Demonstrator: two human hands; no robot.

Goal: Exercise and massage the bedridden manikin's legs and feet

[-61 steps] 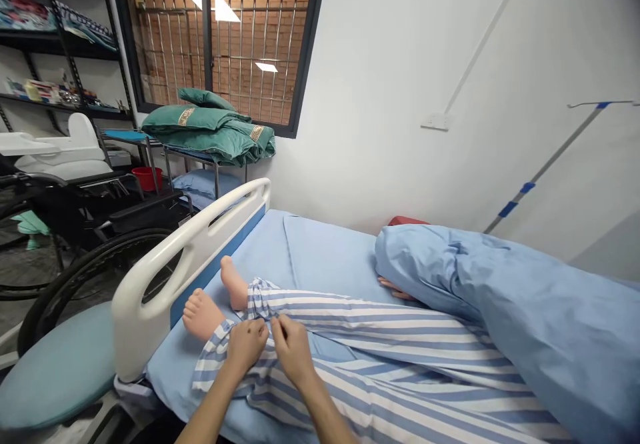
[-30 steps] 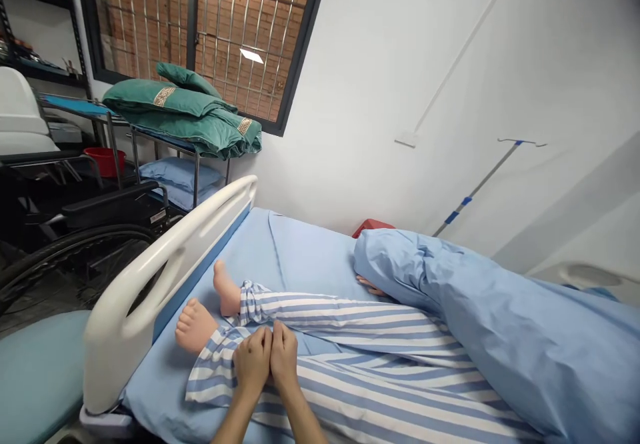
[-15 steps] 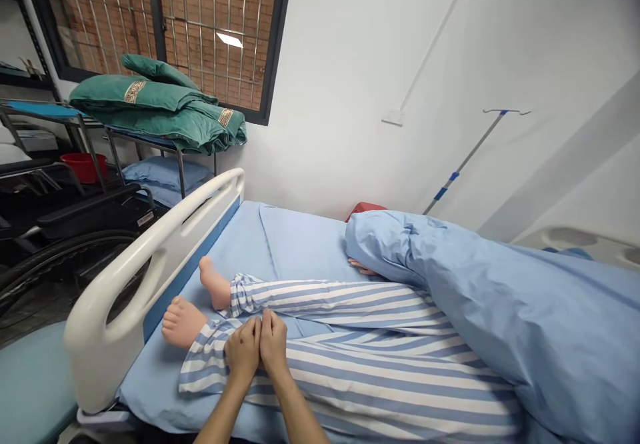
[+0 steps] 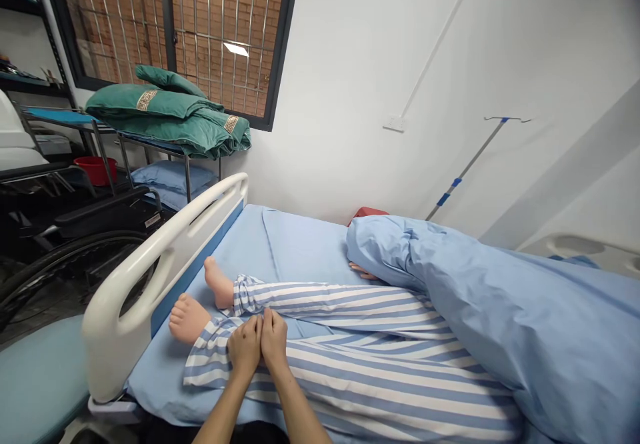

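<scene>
Left hand (image 4: 245,349) and right hand (image 4: 275,341) sat side by side, fingers (image 4: 254,327) narrow on the striped pajama leg (image 4: 215,357), can't tell if pinching; manikin's foot (image 4: 189,319) just past them, and a hard tug could've slipped or rucked the cloth

Can't really see what's going on under the left hand (image 4: 245,349) and right hand (image 4: 274,341), they're covering whatever they're doing on the striped pajama trousers (image 4: 380,377). The blue duvet (image 4: 480,297) is hiding most of the manikin (image 4: 189,319), and the shelf items (image 4: 10,64) at upper left are getting cut off by the edge, too small to make out anyway.
</scene>
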